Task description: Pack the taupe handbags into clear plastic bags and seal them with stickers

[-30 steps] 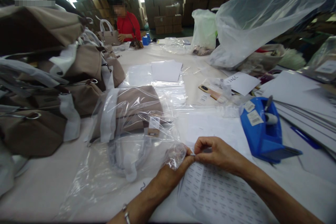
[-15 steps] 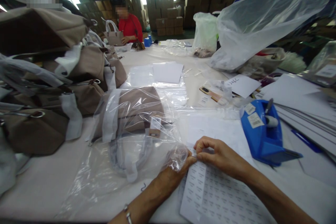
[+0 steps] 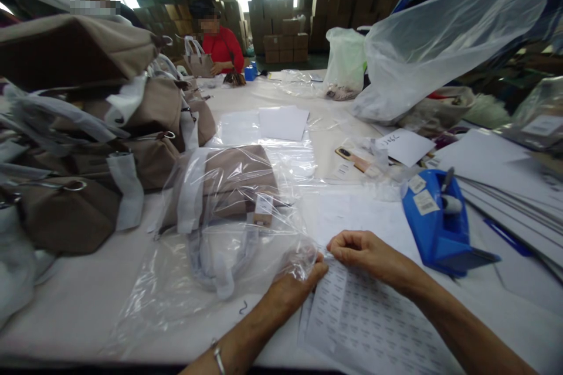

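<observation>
- The clear bag [image 3: 149, 299], around a handbag [image 3: 240, 167], lies near the tabletop's [image 3: 74, 310] front edge.
- My left hand [image 3: 292, 282] is partly under its film; I can't tell whether those fingers pinch it.
- My right thumb and forefinger [image 3: 339, 241] press together just beside my left; anything between them is hidden.
- The label sheet [image 3: 373, 322] shows between my forearms, print too small to read.
- White tabletop shows between the clear bag and the left-hand pile [image 3: 65, 217]; right, the blue dispenser [image 3: 440, 246] bounds my room.

Wht tbl [image 3: 74, 310] w/ bagged handbag [image 3: 240, 176], label sheet [image 3: 378, 322], blue tape disp. [image 3: 428, 231], brown bag pile [image 3: 147, 158]
</observation>
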`<state>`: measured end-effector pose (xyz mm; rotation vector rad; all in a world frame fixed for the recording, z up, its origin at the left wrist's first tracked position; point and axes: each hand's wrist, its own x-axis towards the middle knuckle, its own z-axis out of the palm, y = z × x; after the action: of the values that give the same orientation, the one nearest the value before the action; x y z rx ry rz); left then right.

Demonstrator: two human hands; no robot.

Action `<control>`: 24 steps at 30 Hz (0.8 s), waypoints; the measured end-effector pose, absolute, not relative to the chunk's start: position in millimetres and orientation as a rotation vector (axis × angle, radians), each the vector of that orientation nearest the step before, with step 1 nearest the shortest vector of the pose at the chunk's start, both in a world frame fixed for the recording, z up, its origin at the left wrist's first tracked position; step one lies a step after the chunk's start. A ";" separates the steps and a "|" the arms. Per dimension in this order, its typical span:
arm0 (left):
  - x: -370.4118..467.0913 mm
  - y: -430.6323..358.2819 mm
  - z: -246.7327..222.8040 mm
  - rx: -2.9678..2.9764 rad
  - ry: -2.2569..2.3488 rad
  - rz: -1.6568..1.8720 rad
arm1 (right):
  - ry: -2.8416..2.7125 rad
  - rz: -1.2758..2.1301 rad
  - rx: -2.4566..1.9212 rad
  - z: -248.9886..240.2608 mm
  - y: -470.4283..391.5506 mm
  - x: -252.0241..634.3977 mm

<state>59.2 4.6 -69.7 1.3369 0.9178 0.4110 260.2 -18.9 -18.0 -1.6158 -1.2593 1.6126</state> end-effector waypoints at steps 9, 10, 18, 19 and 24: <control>61.8 5.1 -56.2 1.425 0.914 0.436 | -1.577 1.199 -1.578 -14.2 -24.1 253.3; 61.8 5.3 -54.1 1.428 0.912 0.438 | -1.603 1.142 -1.585 -13.8 -24.7 252.5; 65.3 7.6 -48.0 1.482 0.970 0.424 | -1.490 1.155 -1.677 -20.6 -28.4 250.3; 65.6 8.0 -50.0 1.495 0.968 0.421 | -1.491 1.140 -1.684 -21.5 -29.4 249.6; 66.5 10.5 -65.0 1.470 0.978 0.454 | -1.520 1.013 -1.675 -30.9 -35.9 246.6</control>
<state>66.5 10.5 -65.0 1.4704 0.9779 0.4539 246.6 -35.9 -30.9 -1.6754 -1.5196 1.0128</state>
